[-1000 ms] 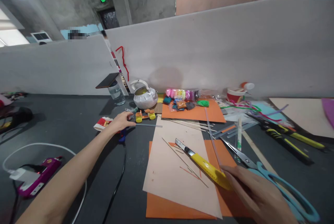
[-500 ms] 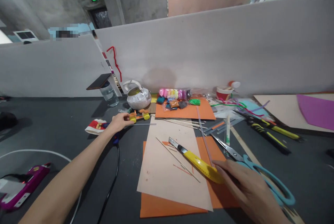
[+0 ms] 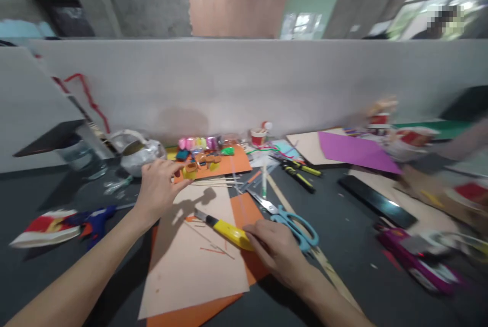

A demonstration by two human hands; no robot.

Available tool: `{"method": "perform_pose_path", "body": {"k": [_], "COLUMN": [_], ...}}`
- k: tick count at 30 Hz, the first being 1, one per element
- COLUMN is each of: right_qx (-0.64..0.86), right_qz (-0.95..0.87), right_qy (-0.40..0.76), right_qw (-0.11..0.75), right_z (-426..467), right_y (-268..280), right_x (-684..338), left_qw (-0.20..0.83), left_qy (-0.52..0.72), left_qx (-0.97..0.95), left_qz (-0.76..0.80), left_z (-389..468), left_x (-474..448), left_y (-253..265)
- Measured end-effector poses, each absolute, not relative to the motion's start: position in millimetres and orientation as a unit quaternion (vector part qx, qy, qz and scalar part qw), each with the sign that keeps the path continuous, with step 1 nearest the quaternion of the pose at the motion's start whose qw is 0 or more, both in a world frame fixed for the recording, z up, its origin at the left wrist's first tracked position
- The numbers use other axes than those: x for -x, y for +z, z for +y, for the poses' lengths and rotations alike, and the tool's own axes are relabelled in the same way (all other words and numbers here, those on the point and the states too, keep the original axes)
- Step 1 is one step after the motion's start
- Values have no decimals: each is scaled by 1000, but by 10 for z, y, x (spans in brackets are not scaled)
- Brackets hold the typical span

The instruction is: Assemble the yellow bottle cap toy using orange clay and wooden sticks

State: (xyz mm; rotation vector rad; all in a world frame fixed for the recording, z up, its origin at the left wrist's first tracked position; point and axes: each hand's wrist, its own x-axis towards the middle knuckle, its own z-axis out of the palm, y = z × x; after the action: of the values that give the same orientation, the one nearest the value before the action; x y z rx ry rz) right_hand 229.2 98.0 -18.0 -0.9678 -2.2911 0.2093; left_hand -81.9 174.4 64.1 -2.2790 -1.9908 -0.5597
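Observation:
My left hand [image 3: 162, 189] is closed on one end of a small orange-and-yellow craft piece [image 3: 200, 166], whose exact kind I cannot make out. It is held up above the pale paper sheet [image 3: 173, 271], where the shadows of both fall. My right hand [image 3: 276, 248] grips the rear of a yellow utility knife [image 3: 231, 233], its blade pointing away over the sheet. Thin sticks and orange slivers [image 3: 213, 250] lie beneath the knife. Beside my right hand are blue-handled scissors [image 3: 293, 225]. Orange sheets [image 3: 249, 215] show from under the pale paper.
A silvery kettle-shaped pot [image 3: 139, 156] and clay packets [image 3: 200, 144] stand at the back. A glue gun [image 3: 95, 225] lies left. To the right are pliers [image 3: 299, 177], a phone [image 3: 377, 201], a purple sheet [image 3: 356, 151] and a magenta power strip [image 3: 417, 258]. Another person is beyond the partition [image 3: 229, 83].
My left hand has lifted the orange-and-yellow craft piece from the table and brought it over the paper. My right hand keeps the utility knife. The view has swung right.

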Motion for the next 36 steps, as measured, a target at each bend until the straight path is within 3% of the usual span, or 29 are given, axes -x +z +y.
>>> {"method": "perform_pose_path", "body": {"k": [12,19,29,36], "right_qx": [370,359,371,374], "right_qz": [-875,-885,-895,-880], "right_qy": [74,46,81,111], "right_qw": [304,292,236,270], "right_z": [915,969,975,956], "right_y": [-320,-435,-575,-398], "right_x": [-2255,-2189,-2172,-2225], "left_qw": [-80,-145,-146,-133], "left_qy": [-189,-150,-133,-127], "left_qx": [824,848,838,817], "left_qz": [-528,-486,-508,-547], "left_z": [2919,3132,3440,3659], "left_x": [-1634,-2623,-2874,-2778], "left_y": [580,304,209,195]}}
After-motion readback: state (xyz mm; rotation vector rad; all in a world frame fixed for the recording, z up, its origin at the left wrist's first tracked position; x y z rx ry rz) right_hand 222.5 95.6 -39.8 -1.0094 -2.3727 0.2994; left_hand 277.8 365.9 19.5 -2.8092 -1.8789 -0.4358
